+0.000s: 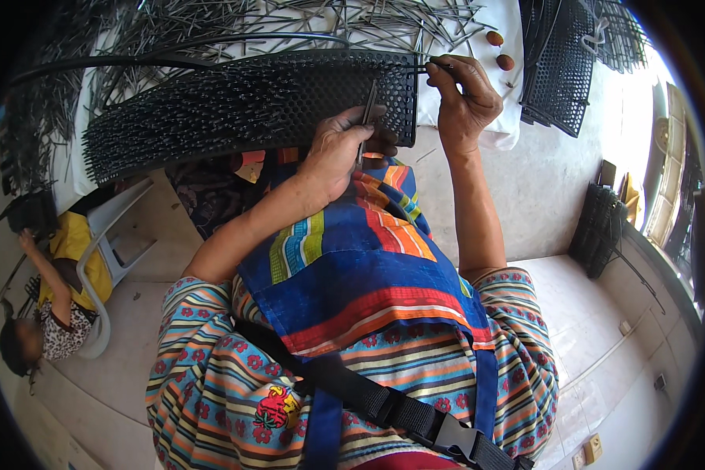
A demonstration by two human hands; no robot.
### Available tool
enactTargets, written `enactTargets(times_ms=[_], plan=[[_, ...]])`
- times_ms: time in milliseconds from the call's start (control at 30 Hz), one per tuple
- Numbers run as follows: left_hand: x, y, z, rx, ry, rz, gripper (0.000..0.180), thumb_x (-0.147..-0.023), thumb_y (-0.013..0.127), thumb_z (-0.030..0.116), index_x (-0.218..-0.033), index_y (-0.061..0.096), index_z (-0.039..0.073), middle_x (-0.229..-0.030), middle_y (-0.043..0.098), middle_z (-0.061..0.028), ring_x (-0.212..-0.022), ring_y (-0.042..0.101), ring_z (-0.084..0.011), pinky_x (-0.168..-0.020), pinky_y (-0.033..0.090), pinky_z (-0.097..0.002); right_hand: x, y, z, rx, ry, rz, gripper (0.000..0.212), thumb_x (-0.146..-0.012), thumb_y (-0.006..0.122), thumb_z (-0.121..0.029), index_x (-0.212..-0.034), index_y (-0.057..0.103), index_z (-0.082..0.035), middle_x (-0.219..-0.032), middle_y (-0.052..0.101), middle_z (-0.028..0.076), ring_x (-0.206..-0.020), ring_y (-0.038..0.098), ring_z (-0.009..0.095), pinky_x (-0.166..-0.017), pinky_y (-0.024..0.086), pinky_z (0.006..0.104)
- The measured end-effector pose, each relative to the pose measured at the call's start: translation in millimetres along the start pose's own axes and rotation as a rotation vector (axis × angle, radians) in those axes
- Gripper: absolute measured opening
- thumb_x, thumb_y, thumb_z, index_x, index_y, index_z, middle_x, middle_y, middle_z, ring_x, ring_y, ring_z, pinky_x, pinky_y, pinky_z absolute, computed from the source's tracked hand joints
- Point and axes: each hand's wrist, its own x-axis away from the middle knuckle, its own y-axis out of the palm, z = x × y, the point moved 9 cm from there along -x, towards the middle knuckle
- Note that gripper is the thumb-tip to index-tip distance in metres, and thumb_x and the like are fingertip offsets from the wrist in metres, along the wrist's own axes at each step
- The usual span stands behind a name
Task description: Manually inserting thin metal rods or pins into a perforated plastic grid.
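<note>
A black perforated plastic panel [313,98] lies across the table's near edge. Its left and middle parts bristle with many short dark pegs, while its right part shows bare holes. My left hand [337,149] is closed at the panel's near edge, and a few thin dark rods [368,106] stick up between its thumb and fingers. Some of its fingers are in shadow against the panel. At the panel's right end, my right hand [470,98] is closed, thumb and forefinger pinching a thin dark rod [421,70] against the edge.
Loose dark rods [392,23] lie scattered over the white table cover [486,117]. Two brownish round fruits [505,62] sit at the right. More black mesh panels [556,70] hang beyond. Another person works at the left beside a white plastic chair [113,243].
</note>
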Motion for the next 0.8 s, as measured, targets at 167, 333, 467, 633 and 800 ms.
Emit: enactTargets(times_ms=[167,333,467,633,800], plan=[[2.9,4.4,-0.4,0.04,-0.049,-0.007,0.024,-0.091,0.043,0.002,-0.109,0.058,0.001,-0.094,0.068,-0.0122,-0.082,0.068,-0.024,-0.071,0.056,-0.0355,0.0,5.4,3.6,0.031,-0.016,-0.046,0.011,-0.072,0.073,0.007,-0.082,0.07,0.002,-0.078,0.067,0.007,-0.067,0.062,0.011,-0.06,0.048,0.0222],[3.3,1.5,0.1,0.02,-0.049,-0.016,0.021,-0.092,0.045,0.005,-0.106,0.06,0.002,-0.095,0.068,-0.0115,-0.083,0.068,-0.0222,-0.072,0.056,-0.0354,1.1,9.1,11.8,-0.013,0.024,-0.049,0.012,-0.072,0.073,0.006,-0.082,0.07,0.003,-0.077,0.067,0.008,-0.068,0.062,0.012,-0.061,0.049,0.0231],[2.9,1.0,2.1,0.032,-0.018,0.034,0.02,-0.094,0.045,0.007,-0.106,0.061,0.003,-0.093,0.068,-0.0108,-0.081,0.068,-0.0207,-0.07,0.055,-0.0339,1.7,14.6,14.1,0.027,0.009,-0.084,0.013,-0.071,0.074,0.005,-0.083,0.07,0.003,-0.079,0.068,0.008,-0.068,0.063,0.013,-0.062,0.049,0.0237],[3.7,-2.1,4.8,0.047,0.002,0.013,0.019,-0.095,0.047,0.009,-0.105,0.061,0.002,-0.089,0.068,-0.0095,-0.077,0.067,-0.0196,-0.066,0.053,-0.0301,6.9,24.6,8.9,0.171,0.085,-0.133,0.015,-0.072,0.073,0.003,-0.086,0.071,0.0,-0.082,0.068,0.007,-0.069,0.064,0.015,-0.064,0.049,0.0245],[1.9,-1.2,8.8,0.127,0.02,-0.006,0.018,-0.094,0.048,0.008,-0.103,0.061,0.0,-0.088,0.067,-0.0109,-0.077,0.067,-0.0206,-0.068,0.054,-0.0305,4.2,23.1,5.0,0.215,-0.006,-0.1,0.015,-0.072,0.072,0.002,-0.086,0.071,-0.002,-0.079,0.066,0.007,-0.068,0.064,0.017,-0.064,0.049,0.0259]])
